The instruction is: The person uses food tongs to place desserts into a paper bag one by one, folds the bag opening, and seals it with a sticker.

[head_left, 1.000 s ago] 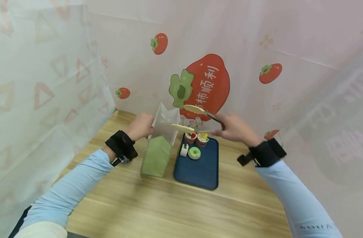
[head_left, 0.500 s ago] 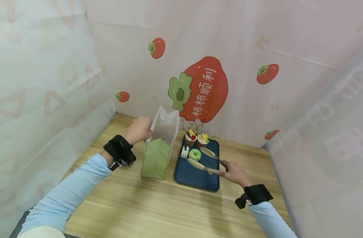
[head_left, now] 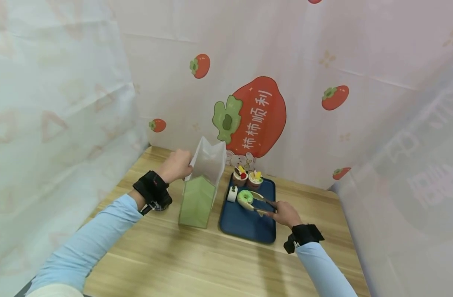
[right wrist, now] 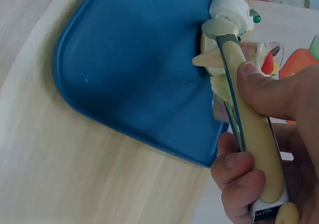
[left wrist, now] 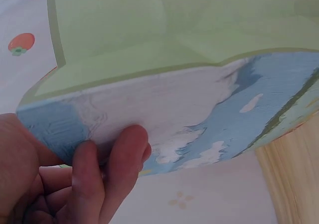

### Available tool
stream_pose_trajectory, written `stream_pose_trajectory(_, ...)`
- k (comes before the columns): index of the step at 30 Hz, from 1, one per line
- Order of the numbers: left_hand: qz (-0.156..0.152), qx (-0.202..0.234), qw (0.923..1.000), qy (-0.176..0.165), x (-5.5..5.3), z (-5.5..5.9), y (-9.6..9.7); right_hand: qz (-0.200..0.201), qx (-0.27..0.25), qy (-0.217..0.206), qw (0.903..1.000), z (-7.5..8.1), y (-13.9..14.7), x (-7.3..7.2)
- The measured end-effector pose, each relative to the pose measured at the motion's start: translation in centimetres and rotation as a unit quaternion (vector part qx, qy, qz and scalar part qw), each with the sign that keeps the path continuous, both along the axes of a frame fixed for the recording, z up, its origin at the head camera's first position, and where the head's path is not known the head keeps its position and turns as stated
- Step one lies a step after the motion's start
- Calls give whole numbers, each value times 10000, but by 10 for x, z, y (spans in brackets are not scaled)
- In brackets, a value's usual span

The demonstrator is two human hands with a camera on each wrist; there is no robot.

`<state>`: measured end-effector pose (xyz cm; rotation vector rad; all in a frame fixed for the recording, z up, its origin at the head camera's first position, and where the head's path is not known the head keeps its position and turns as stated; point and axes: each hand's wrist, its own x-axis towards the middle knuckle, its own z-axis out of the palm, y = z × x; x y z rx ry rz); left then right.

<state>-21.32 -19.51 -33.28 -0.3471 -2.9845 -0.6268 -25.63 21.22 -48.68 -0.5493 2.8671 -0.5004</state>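
Note:
My left hand (head_left: 176,166) pinches the upper edge of a paper bag (head_left: 197,203), which stands upright on the table with its mouth open. In the left wrist view, thumb and fingers hold the bag's printed side (left wrist: 219,119). My right hand (head_left: 287,213) grips a pair of tongs (right wrist: 254,139) with cream-coloured ends. These ends lie on either side of a green donut (head_left: 242,196) on the blue tray (head_left: 245,227); whether they press on it I cannot tell. Left of the donut sits a small white cake (head_left: 231,194).
Two dessert cups with fruit toppings, a left cup (head_left: 240,178) and a right cup (head_left: 254,181), stand at the tray's back. Beside my left wrist, a partly hidden dark object (head_left: 160,205) lies on the wooden table (head_left: 211,264). A printed curtain (head_left: 167,82) hangs behind.
My right hand has come down from beside the bag's mouth to the tray, bringing the tongs around the donut. The left hand keeps its hold on the bag.

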Motion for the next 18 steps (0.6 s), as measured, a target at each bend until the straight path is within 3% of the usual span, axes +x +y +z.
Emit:
stream_pose_trajectory(3, -49, 26, 10000, 18, -1, 0, 1, -12, -219, -115, 9997, 8, 5, 1)
stream_pose_trajectory(5, -118, 37, 9999, 90, -4, 0, 2, -95, -420, -252, 9988, 20, 10, 1)
stream_pose_trajectory(8, -185, 90, 9997, 112, -6, 2, 3, -21, -767, -63, 9970, 45, 17, 2)
stream_pose_trajectory(12, -193, 151, 9997, 79, -7, 4, 5, 330, -1073, 275, 9933, 96, 18, 8)
stream_pose_trajectory(18, -249, 136, 9995, 131, -8, 5, 7, 860, -1090, 105, 9903, 176, -4, 14)
